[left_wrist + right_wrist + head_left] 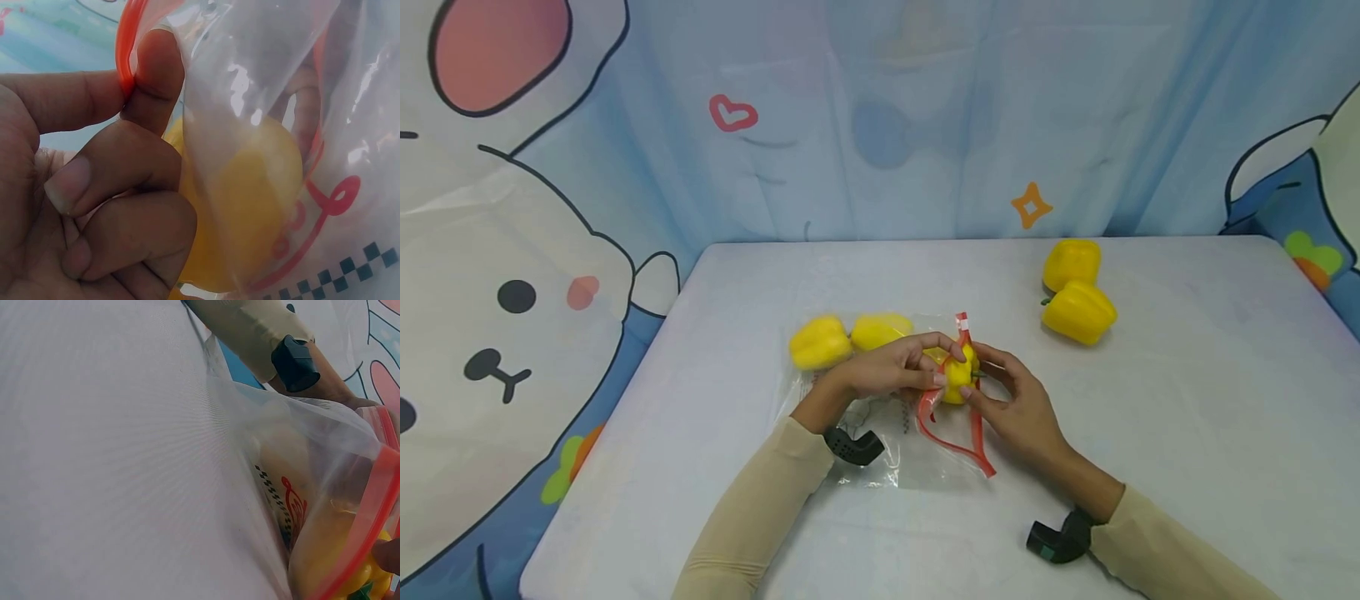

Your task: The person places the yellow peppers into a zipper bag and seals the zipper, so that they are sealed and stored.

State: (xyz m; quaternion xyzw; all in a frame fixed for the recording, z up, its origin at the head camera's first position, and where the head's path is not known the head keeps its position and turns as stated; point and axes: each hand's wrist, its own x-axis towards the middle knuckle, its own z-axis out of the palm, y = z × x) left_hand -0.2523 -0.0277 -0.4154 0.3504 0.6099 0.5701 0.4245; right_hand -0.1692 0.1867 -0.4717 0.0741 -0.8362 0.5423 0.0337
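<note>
A clear zip bag (pixel 880 442) with a red-edged mouth lies on the table under my hands. My left hand (pixel 887 367) pinches the red edge (pixel 127 50) of its mouth between thumb and finger, the other fingers curled. At the opening, my right hand (pixel 1018 400) holds a yellow bell pepper (pixel 958 379) by its sides, the green stem (pixel 361 592) toward the right palm. Through the plastic in the left wrist view, the pepper's yellow body (pixel 250 200) shows just inside the mouth. Two more yellow peppers, one left (pixel 820 342) and one right (pixel 880 331), lie at the bag's far left part.
Two other yellow bell peppers, a rear one (pixel 1072 264) and a front one (pixel 1079 312), lie close together at the table's back right. A white cloth covers the table (pixel 1187 400). Behind it hangs a blue cartoon curtain (pixel 925 125).
</note>
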